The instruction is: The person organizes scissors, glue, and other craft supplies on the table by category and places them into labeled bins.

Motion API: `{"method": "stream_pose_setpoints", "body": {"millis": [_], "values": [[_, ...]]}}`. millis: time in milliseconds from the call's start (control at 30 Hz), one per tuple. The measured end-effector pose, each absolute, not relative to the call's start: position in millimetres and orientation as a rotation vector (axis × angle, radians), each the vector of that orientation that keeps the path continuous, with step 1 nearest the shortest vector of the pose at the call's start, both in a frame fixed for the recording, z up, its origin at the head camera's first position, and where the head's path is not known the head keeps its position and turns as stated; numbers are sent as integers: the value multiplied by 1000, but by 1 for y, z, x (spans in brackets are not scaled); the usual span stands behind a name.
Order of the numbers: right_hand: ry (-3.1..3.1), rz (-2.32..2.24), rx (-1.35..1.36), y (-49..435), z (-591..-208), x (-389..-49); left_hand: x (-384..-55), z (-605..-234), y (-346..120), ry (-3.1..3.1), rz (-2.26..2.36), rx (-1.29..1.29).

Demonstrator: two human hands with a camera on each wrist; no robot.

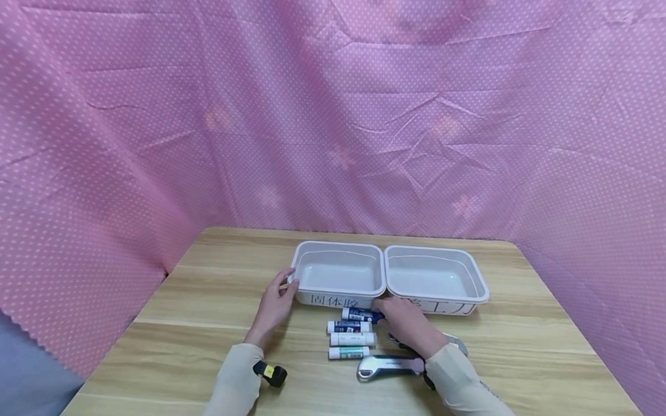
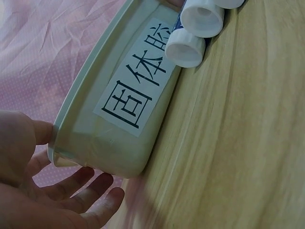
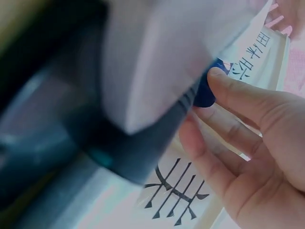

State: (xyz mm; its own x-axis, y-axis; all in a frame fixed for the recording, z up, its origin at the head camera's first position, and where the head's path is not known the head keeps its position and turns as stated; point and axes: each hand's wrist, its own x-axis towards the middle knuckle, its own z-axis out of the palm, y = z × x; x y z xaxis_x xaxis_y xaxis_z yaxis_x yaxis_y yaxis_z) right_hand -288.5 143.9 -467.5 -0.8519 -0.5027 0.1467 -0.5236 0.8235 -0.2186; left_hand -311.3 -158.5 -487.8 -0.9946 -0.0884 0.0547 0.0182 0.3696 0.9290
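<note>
My left hand (image 1: 276, 302) is at the left end of a white plastic box (image 1: 343, 293), thumb touching the rim and spread fingers along the end wall, as the left wrist view shows. My right hand (image 1: 404, 319) pinches the dark blue end of a glue stick (image 1: 356, 315) between thumb and fingers, just in front of the boxes. Below it lie a blue glue stick (image 1: 349, 327), a white one (image 1: 353, 339) and a green-labelled one (image 1: 349, 353), in a column. A utility knife (image 1: 390, 366) lies nearest me, partly behind my right wrist.
A second white box (image 1: 435, 308) stands against the first one's right side; both carry printed character labels. Another knife (image 1: 456, 344) shows partly from under my right forearm. A large blurred object (image 3: 143, 71) fills much of the right wrist view. Pink dotted cloth (image 1: 330, 141) hangs behind the wooden table (image 1: 195, 353).
</note>
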Motion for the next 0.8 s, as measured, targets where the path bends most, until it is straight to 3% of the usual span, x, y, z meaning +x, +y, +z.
{"method": "stream_pose_setpoints", "body": {"millis": [800], "values": [[-2820, 548, 850, 149, -450, -268, -310, -485, -162, -2543, -1741, 46]]}}
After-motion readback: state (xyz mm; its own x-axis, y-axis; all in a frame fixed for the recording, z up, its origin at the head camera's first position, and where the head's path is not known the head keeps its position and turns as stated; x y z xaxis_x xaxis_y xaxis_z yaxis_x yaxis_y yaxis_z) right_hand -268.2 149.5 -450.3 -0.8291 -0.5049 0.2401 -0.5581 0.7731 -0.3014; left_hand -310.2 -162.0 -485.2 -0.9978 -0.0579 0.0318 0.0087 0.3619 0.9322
